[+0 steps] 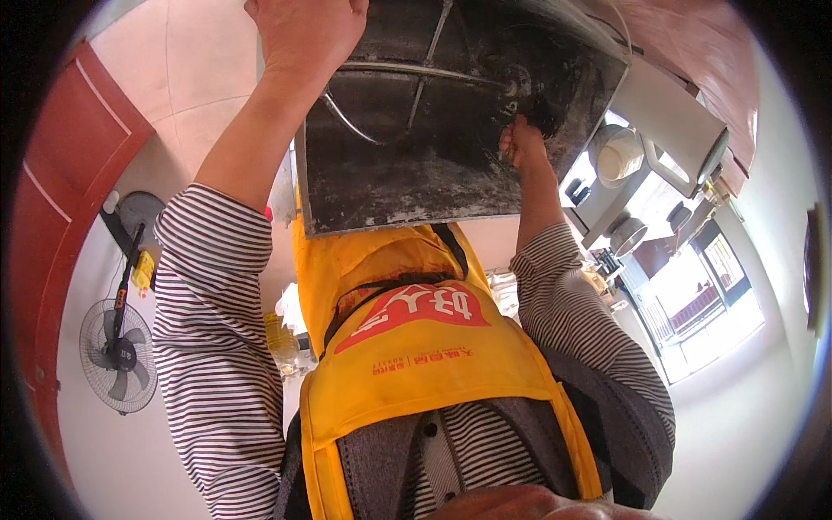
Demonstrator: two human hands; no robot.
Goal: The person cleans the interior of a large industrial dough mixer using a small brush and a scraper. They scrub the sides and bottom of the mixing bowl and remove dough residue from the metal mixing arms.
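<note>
**Both hands up inside a grimy metal housing**

At the top centre of the frame, both arms reach up into a dark, grease-coated metal housing (407, 173) — it looks like the underside of a kitchen extractor hood, open toward the camera, with thin metal rods (416, 74) crossing its interior. The left hand (303, 30), in the upper left of the frame, sits at the housing's left edge beside the rods; its fingers curl over the top and are cut off by the picture's rim, so whether they clench anything I cannot tell. The right hand (520, 143), right of centre, is closed around something small at a dark fitting (529, 100) where a rod ends — the object in its grip is too hidden to name.

Below the housing hangs a yellow apron (416, 347) over striped sleeves (217, 347). A wall fan (117, 355) shows at the lower left, a red door (69, 173) above it, and white cabinets (667, 147) at the upper right.

The risks, as I judge them: grease makes every surface slick, so the right hand's grip could slip off the fitting; the sheet-metal edge near the left wrist could cut; and loosened grime or a freed part could drop straight down toward the person's face.
</note>
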